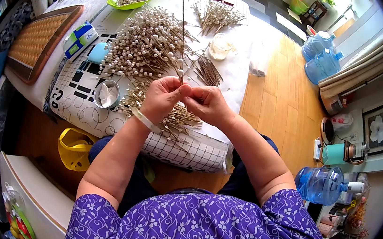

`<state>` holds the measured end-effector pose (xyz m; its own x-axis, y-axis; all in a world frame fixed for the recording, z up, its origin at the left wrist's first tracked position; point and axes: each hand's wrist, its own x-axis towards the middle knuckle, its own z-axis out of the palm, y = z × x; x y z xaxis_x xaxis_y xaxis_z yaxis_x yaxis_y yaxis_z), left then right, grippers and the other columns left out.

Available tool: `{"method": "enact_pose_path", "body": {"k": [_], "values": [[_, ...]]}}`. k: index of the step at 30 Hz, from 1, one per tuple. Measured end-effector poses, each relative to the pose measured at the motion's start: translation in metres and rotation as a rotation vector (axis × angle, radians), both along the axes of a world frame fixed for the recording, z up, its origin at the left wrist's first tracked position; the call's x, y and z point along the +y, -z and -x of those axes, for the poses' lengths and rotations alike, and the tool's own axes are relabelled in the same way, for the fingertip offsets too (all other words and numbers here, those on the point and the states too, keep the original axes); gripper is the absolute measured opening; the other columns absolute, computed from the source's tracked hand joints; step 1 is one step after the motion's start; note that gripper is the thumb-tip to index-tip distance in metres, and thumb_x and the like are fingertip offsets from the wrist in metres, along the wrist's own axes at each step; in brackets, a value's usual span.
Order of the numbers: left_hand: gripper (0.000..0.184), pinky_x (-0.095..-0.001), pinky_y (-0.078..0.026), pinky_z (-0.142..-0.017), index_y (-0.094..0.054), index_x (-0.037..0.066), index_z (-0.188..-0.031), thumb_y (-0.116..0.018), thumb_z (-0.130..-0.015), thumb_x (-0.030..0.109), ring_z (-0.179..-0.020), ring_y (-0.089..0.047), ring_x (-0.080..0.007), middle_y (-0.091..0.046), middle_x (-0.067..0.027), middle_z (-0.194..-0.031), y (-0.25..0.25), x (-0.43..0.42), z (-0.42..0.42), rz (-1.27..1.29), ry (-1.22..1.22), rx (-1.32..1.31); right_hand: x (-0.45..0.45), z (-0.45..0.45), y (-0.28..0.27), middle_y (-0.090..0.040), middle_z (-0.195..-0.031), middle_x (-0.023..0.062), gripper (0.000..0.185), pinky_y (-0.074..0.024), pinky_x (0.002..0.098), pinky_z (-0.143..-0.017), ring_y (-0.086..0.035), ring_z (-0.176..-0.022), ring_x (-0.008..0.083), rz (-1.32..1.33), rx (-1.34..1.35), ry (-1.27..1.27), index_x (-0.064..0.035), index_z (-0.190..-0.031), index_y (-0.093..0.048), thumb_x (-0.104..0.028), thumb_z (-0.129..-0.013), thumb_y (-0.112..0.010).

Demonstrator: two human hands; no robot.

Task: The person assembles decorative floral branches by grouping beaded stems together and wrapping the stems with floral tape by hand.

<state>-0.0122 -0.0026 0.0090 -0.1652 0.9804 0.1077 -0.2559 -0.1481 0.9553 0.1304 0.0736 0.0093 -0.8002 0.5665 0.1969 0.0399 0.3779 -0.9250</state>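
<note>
Over the near part of the table, both my hands meet with their fingers closed. From the pinch of my left hand [164, 96] a thin brown stem [183, 26] rises upright, a round pale bead at its tip. A smaller white bead shows low on it, just above the fingers. My right hand [208, 104] is pinched against the left fingertips; what lies between its fingers is hidden. Behind and below the hands spreads a large heap of bead-tipped stems [145, 47]. A bundle of short bare sticks [208, 71] lies just beyond my right hand.
A metal can [106, 94] with white paper stands left, near a tissue pack [80, 39]. Farther back are a green bowl [115, 3] of beads and a smaller bunch of stems [217, 16]. A cream-coloured roll [221, 45] sits right. Water jugs [321, 68] stand on the floor.
</note>
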Motion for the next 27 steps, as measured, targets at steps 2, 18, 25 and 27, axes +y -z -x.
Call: {"method": "enact_pose_path", "body": {"k": [2, 18, 25, 27], "values": [[0.015, -0.02, -0.045, -0.066, -0.061, -0.002, -0.086, -0.063, -0.079, 0.012, -0.072, -0.056, -0.0081, -0.062, -0.0053, -0.08, -0.008, -0.002, -0.005, 0.01, -0.018, -0.041, 0.003, 0.0, 0.005, -0.042, -0.047, 0.0041, 0.011, -0.0331, 0.0252, -0.041, -0.036, -0.044, 0.0065, 0.028, 0.025, 0.0, 0.0004, -0.072, -0.059, -0.01, -0.076, -0.059], [0.015, -0.0222, -0.047, -0.068, -0.062, -0.002, -0.084, -0.061, -0.081, 0.013, -0.072, -0.057, -0.0089, -0.062, -0.0042, -0.075, -0.01, -0.004, -0.005, -0.024, -0.038, 0.067, 0.002, -0.006, -0.009, -0.048, -0.054, -0.0041, 0.009, -0.0348, 0.0191, -0.044, -0.04, -0.051, 0.0009, -0.04, -0.092, -0.043, 0.0015, -0.074, -0.06, -0.006, -0.078, -0.058], [0.012, -0.0194, -0.047, -0.06, -0.063, -0.002, -0.08, -0.064, -0.078, 0.01, -0.066, -0.056, -0.0067, -0.063, -0.0038, -0.071, -0.003, -0.003, 0.007, 0.009, -0.034, 0.02, -0.003, -0.006, -0.009, -0.047, -0.049, 0.0005, 0.01, -0.0348, 0.0236, -0.043, -0.039, -0.046, 0.0039, 0.176, -0.064, -0.021, 0.0002, -0.073, -0.06, -0.01, -0.075, -0.061], [0.013, -0.0206, -0.047, -0.063, -0.062, -0.001, -0.08, -0.064, -0.078, 0.011, -0.068, -0.057, -0.0077, -0.062, -0.0043, -0.074, 0.003, -0.001, 0.011, 0.022, -0.007, 0.046, -0.002, -0.004, -0.004, -0.048, -0.049, 0.0023, 0.01, -0.0355, 0.0236, -0.043, -0.04, -0.046, 0.0045, 0.079, -0.063, -0.038, 0.0, -0.073, -0.06, -0.009, -0.074, -0.06]]}}
